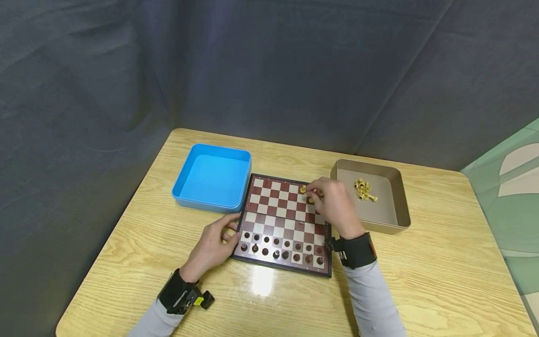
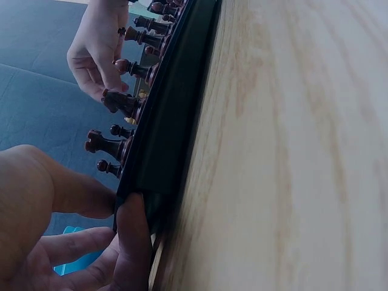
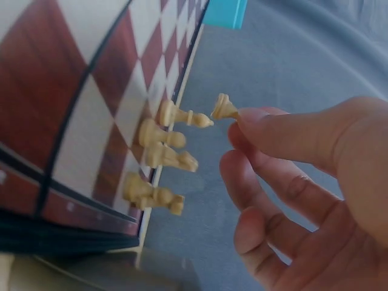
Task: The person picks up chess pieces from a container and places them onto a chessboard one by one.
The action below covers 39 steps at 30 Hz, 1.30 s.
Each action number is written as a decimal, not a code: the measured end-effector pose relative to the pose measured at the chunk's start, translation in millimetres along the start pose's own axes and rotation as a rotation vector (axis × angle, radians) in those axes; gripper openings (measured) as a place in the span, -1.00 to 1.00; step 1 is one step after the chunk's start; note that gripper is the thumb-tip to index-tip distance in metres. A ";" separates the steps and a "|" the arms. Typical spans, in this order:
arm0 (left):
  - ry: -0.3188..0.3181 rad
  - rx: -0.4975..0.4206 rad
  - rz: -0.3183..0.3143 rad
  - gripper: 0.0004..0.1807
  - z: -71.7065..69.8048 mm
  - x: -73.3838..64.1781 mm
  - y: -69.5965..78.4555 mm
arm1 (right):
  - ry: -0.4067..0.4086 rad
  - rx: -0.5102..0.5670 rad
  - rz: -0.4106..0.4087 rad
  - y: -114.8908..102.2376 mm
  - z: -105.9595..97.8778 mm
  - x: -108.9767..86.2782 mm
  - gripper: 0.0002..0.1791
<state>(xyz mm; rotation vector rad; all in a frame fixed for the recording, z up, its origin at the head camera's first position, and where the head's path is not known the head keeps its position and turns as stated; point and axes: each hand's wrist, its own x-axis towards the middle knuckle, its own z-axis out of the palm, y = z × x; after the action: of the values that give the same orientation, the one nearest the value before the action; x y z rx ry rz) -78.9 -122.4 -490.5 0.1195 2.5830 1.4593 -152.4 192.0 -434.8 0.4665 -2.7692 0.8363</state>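
Note:
A folding chessboard [image 1: 278,221] with dark red and white squares lies open on the table. My left hand [image 1: 212,243] grips its left edge near the front corner, thumb and fingers on the rim. Above the far right part of the board, my right hand [image 1: 336,202] pinches a small cream chess piece [image 3: 224,107] between thumb and fingertips. Its base points toward the board, and its top is hidden by the fingers. Several cream pieces [image 3: 171,157] stand on the squares below that hand. Two rows of dark brown chess pieces [image 1: 275,254] stand along the near side.
Behind the board on the left is a blue tray [image 1: 210,202] with nothing in it. A brown-grey tray [image 1: 389,206] at the right holds a small heap of cream chess pieces [image 1: 363,189]. Dark cloth [image 1: 269,84] hangs behind the wooden table [image 1: 442,234].

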 end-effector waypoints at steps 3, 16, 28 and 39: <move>0.001 -0.002 0.005 -0.40 -0.2 0.0 0.0 | -0.022 0.023 0.011 1.5 3.8 1.4 -0.88; -0.007 -0.007 0.006 -0.39 0.3 0.5 0.0 | -0.045 0.022 0.017 6.1 14.4 2.4 -0.92; 0.000 0.004 0.018 -0.39 0.6 0.5 0.0 | -0.058 0.038 0.015 8.9 18.6 3.2 -0.92; 0.001 0.000 0.015 -0.39 0.5 0.4 -0.6 | -0.065 0.035 0.010 11.5 20.3 2.8 -0.91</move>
<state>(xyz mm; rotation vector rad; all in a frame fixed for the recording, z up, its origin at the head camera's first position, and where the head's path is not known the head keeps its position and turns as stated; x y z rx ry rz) -79.1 -122.2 -491.4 0.1390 2.5880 1.4649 -161.3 188.9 -456.4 0.4947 -2.8220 0.8887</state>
